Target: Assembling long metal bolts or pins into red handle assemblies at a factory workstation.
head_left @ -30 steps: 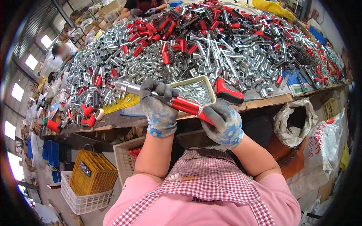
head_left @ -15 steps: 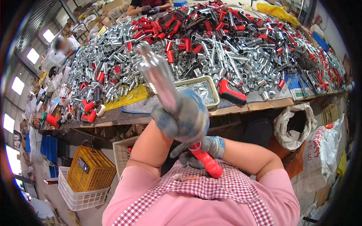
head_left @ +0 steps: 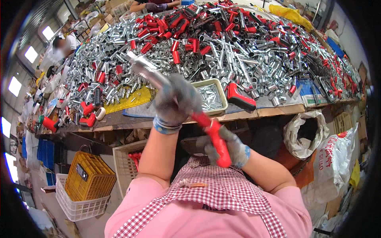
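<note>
A long tool with a shiny metal tube (head_left: 147, 71) and a ribbed red handle (head_left: 216, 139) slants across the front of my body, tube end up and to the left. Grey-and-blue work gloves cover both hands. My left hand (head_left: 176, 99) is wrapped round its middle, where the tube meets the red part; that joint is hidden by the fingers. Lower down, my right hand (head_left: 234, 148) closes on the red handle from the right, its fingers partly behind it. Beyond my left hand, a cream tray (head_left: 223, 97) of small metal pins (head_left: 209, 97) stands at the table edge.
A heap of chrome tubes (head_left: 234, 59) and red handles covers the table. A red-and-black pistol-shaped handle (head_left: 240, 97) lies by the tray. Below are a cream crate (head_left: 124, 166), a yellow crate (head_left: 91, 174) in a white one, and an open white sack (head_left: 303, 152). Other people sit at the far side and left.
Both hands have moved up and away from my body with the tool, whose tube end has swung left and lower. The right hand has shifted along the red handle.
</note>
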The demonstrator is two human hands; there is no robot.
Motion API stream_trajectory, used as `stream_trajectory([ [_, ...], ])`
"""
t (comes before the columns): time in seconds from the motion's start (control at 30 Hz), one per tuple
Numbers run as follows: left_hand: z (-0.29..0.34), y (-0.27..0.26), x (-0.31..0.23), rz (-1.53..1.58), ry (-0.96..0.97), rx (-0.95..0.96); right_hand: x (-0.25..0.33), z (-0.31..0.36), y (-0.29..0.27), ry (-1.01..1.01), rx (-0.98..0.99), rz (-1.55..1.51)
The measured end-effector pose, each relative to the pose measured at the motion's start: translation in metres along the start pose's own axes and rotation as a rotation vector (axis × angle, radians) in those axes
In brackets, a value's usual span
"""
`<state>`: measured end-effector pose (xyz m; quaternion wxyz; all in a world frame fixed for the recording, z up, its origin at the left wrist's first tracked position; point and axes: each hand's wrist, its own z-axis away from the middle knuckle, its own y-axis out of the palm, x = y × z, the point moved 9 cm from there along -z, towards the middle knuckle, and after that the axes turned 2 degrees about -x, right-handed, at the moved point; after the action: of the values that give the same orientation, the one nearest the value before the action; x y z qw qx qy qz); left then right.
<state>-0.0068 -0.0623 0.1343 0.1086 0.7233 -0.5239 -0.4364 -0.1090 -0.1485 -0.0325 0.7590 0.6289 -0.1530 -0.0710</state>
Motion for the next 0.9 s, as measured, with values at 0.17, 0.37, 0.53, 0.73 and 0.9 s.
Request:
stream_trajectory([
  [0.17, 0.005, 0.043, 0.004, 0.022, -0.103, 0.504, -0.005, 0.004, -0.026, -0.038, -0.177, 0.388],
  [0.37, 0.04, -0.061, -0.011, 0.12, 0.008, -1.04, 0.099, 0.083, 0.081, -1.439, -0.776, 1.965],
  [0.53, 0.023, -0.037, -0.001, 0.279, 0.047, -0.306, 0.051, 0.037, 0.008, -0.458, -0.359, 0.533],
  [0.73, 0.02, -0.024, -0.007, -0.148, 0.091, -0.509, 0.084, 0.056, 0.003, -0.942, -0.682, 1.167],
  [0.9, 0.033, -0.035, 0.016, 0.251, -0.047, -0.375, 0.06, 0.049, 0.01, -0.666, -0.41, 0.906],
])
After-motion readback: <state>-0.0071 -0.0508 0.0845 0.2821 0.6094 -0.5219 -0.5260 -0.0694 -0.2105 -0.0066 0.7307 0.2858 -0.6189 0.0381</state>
